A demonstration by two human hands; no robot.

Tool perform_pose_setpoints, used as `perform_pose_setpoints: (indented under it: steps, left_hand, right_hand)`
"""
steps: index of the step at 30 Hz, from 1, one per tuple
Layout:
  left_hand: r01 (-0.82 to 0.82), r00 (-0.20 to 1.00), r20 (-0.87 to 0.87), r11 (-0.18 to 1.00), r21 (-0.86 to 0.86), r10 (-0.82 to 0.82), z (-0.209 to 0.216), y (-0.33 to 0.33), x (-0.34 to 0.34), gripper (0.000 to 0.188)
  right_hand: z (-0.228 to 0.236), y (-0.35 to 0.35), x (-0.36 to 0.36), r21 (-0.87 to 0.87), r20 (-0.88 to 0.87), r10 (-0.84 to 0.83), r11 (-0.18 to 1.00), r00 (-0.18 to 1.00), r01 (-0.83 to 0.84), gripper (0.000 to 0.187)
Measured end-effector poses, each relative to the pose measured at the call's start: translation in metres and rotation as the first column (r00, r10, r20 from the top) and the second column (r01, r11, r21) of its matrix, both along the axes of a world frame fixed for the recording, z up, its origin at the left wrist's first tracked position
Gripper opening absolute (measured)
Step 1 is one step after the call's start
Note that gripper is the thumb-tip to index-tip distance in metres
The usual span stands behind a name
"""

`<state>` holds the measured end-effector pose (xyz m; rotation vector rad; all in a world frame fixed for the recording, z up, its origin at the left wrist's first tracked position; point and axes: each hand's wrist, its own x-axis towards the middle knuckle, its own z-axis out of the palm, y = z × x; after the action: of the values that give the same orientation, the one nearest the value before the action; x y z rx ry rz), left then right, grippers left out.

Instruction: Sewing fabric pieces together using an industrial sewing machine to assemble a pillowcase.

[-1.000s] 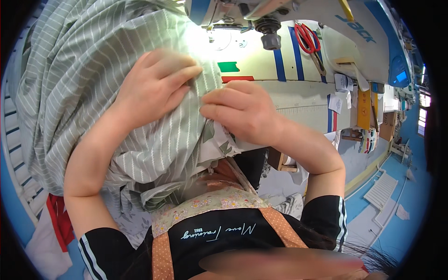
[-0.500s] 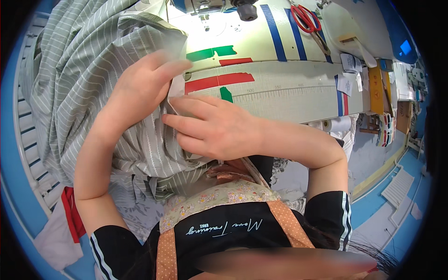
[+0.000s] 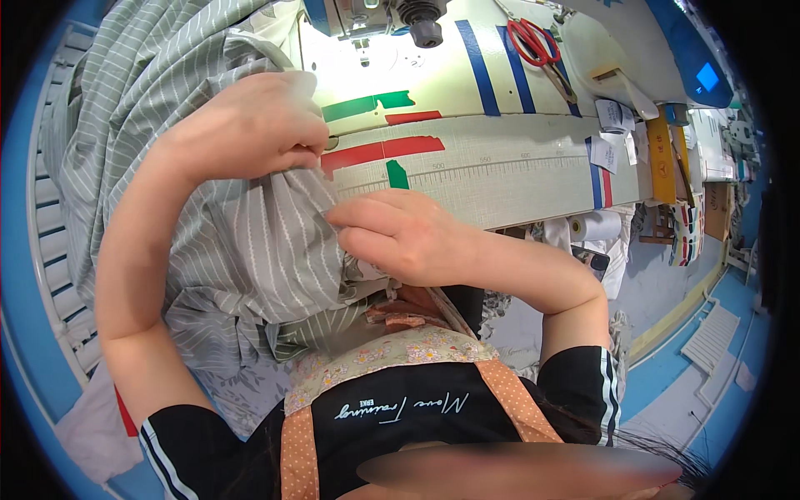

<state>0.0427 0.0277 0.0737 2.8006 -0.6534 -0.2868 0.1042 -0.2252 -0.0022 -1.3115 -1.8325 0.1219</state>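
Grey-green, white-striped cloth [image 3: 283,242] bunched left of blue-and-white sewing machine [image 3: 346,18], spilling toward pale floral apron [image 3: 362,360]. Left hand [image 3: 258,125] curled tight, gripping gathered cloth. Right hand [image 3: 408,237] at cloth's right edge, fingers bent, touching; can't tell whether pinching. Seems mid-arranging of cloth edge; next move probably calls for steady hold, edge kept unpuckered.

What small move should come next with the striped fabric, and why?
Probably ease the striped fabric flatter with the right grip while the left grip holds it: folds bunch between the two, the right fingertips are at the cloth's right edge, and the cloth lies left of the presser foot, not under it.
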Motion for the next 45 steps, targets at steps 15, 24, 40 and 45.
perform_pose_setpoints:
  steps: [15, 24, 40, 45]
  left_hand:
    - [-0.083, 0.965, 0.254, 0.996, 0.042, 0.070, -0.018, 0.013, 0.003, 0.030]
    - [-0.192, 0.966, -0.130, 0.956, 0.221, 0.224, 0.004, 0.007, 0.032, 0.027]
    - [-0.445, 0.731, 0.532, 0.890, -0.101, 0.426, -0.056, -0.030, -0.023, 0.036]
    - [-0.393, 0.802, 0.374, 0.883, -0.257, 0.465, -0.070, -0.018, -0.033, 0.042]
  right_hand:
    - [0.005, 0.001, 0.030, -0.030, 0.257, -0.033, 0.999, 0.966, 0.042, 0.021]
    - [0.012, 0.019, 0.053, -0.046, 0.324, 0.070, 0.997, 0.944, -0.058, 0.020]
    - [0.002, 0.023, 0.055, -0.075, 0.310, -0.054, 0.994, 0.949, 0.081, 0.033]
    - [0.002, 0.024, 0.053, -0.060, 0.307, -0.110, 0.989, 0.945, 0.134, 0.032]
